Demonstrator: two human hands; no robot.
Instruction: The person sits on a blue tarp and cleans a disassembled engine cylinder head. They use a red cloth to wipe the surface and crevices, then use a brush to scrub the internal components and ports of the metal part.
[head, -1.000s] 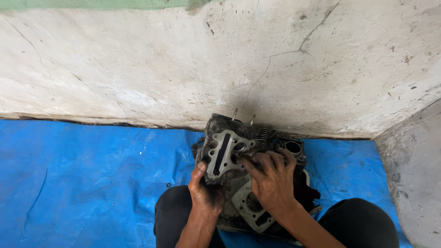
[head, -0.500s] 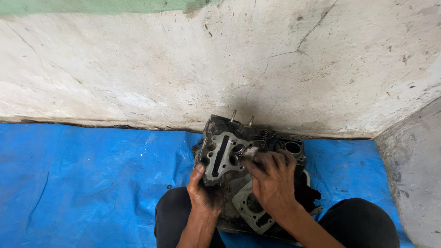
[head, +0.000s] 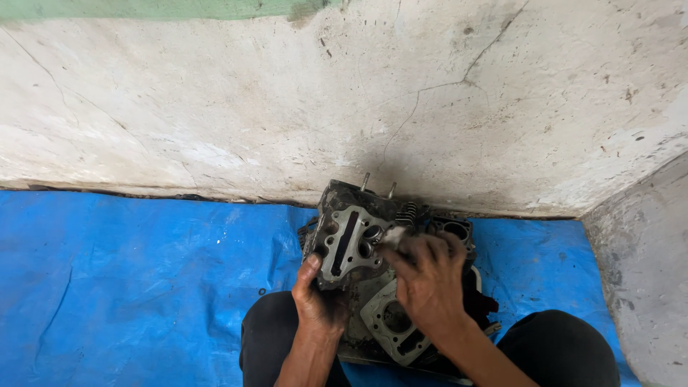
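Engine cylinder head, gripped by left hand, right hand on top, blue tarp

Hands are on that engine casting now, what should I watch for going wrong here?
The grimy metal engine part is propped up mostly by the left hand at its lower edge; greasy fingers might slip and let it tip onto the knees. The right hand works close to the valve spring and two upright studs, so a slip may scrape knuckles. Anything small that drops could be lost on the blue tarp.
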